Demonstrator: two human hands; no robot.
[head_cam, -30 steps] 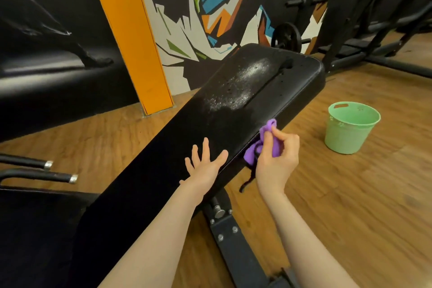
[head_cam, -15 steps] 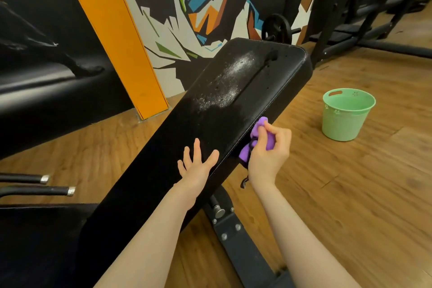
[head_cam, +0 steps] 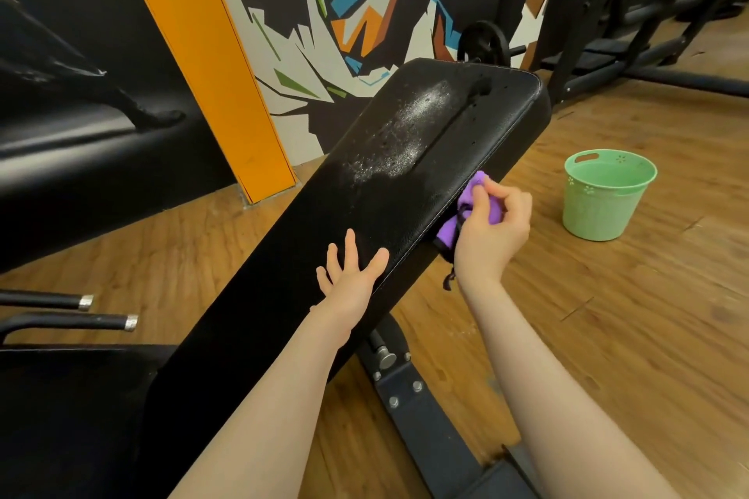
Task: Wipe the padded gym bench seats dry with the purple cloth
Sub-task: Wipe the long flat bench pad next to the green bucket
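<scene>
A long black padded bench [head_cam: 324, 239] runs diagonally from lower left to upper right, with white wet speckles on its far half. My left hand [head_cam: 350, 280] lies flat on the pad near its right edge, fingers straight and spread. My right hand [head_cam: 492, 227] grips a bunched purple cloth [head_cam: 470, 201] and presses it against the bench's right side edge. A dark strip of the cloth hangs below my wrist.
A green plastic bucket [head_cam: 608, 194] stands on the wooden floor to the right. The bench's metal frame [head_cam: 409, 397] with bolts runs underneath. An orange pillar [head_cam: 202, 65] and mural wall are behind. Other gym machines stand at upper right, two bar ends at left.
My right hand has slid the cloth a little farther up along the bench's right edge. My left hand has stayed flat on the pad.
</scene>
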